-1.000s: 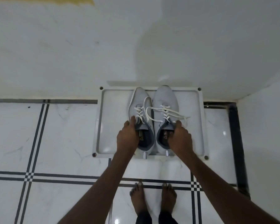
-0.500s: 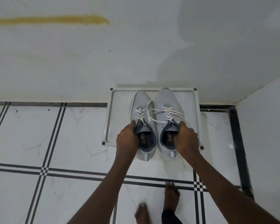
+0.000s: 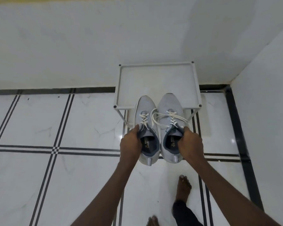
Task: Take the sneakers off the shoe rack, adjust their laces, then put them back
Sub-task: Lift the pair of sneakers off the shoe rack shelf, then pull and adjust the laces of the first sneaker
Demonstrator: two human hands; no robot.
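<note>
Two light grey sneakers with white laces hang side by side in the air, in front of the white shoe rack [image 3: 157,79]. My left hand [image 3: 131,141] grips the collar of the left sneaker [image 3: 146,108]. My right hand [image 3: 190,142] grips the collar of the right sneaker [image 3: 169,105]. The right sneaker's laces [image 3: 162,115] lie loose and long across both shoes. Only the toes overlap the rack's front edge in this view. The rack's top tray is bare.
The rack stands against a white wall [image 3: 88,46] near a corner, with a second wall [image 3: 268,79] on the right. The floor is glossy white tile with black lines [image 3: 55,149]. My bare feet [image 3: 184,188] stand just behind the shoes.
Both hands have lifted the sneakers off the rack's tray and drawn them back toward me. I have stepped backward, and the rack now looks farther away.
</note>
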